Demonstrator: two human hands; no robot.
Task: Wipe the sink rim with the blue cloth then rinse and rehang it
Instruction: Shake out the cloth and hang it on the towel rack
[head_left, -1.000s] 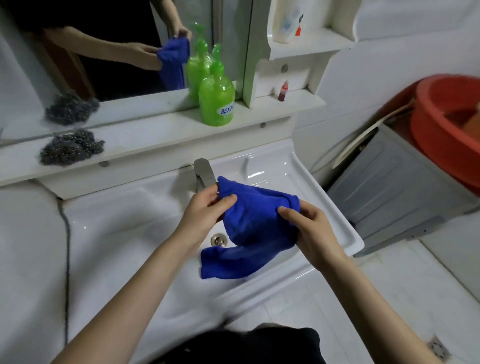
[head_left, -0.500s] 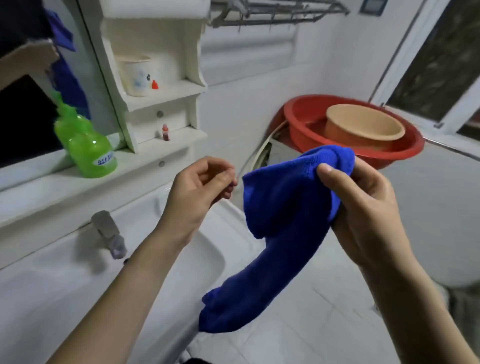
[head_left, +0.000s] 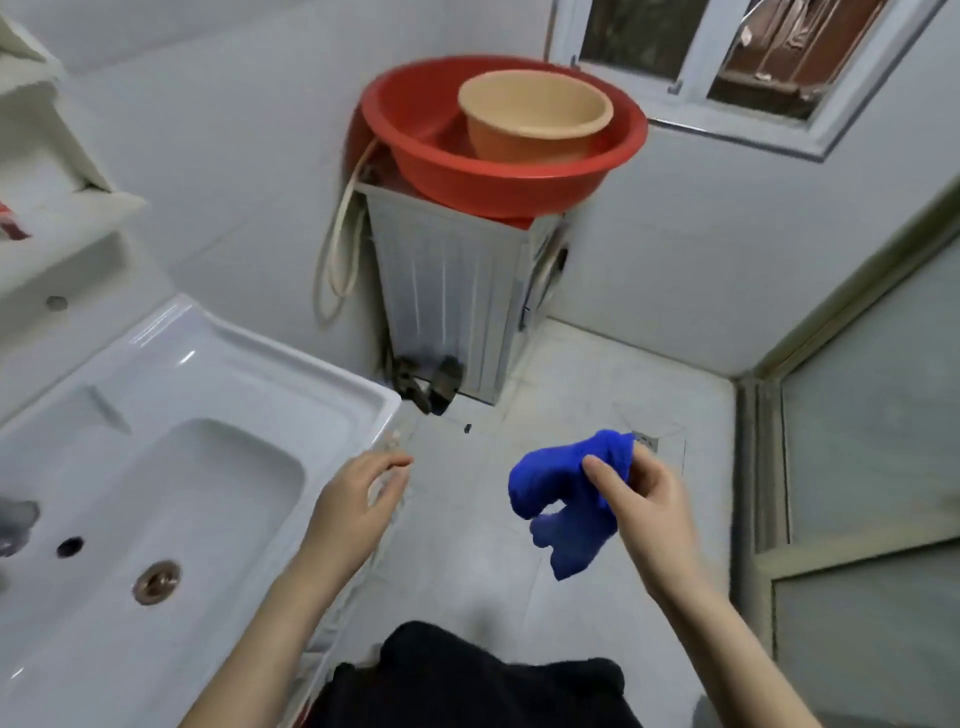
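Your right hand (head_left: 649, 514) pinches the cloth (head_left: 550, 483); your left hand (head_left: 353, 499), loosely open, hovers beside the sink (head_left: 291, 364). A red basin (head_left: 415, 140) sits on the washer (head_left: 447, 291) beyond.

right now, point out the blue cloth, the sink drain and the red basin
blue cloth (head_left: 550, 478), head view, bunched upper fold
sink drain (head_left: 155, 581), head view, middle of the metal ring
red basin (head_left: 493, 182), head view, outer front wall

blue cloth (head_left: 566, 499): soft, fuzzy, matt fabric | sink (head_left: 218, 364): glossy white ceramic with bright highlights | drain (head_left: 155, 581): coppery metal ring | red basin (head_left: 498, 176): smooth plastic | beige basin (head_left: 535, 124): smooth matt plastic | floor (head_left: 571, 384): pale tile, dull sheen
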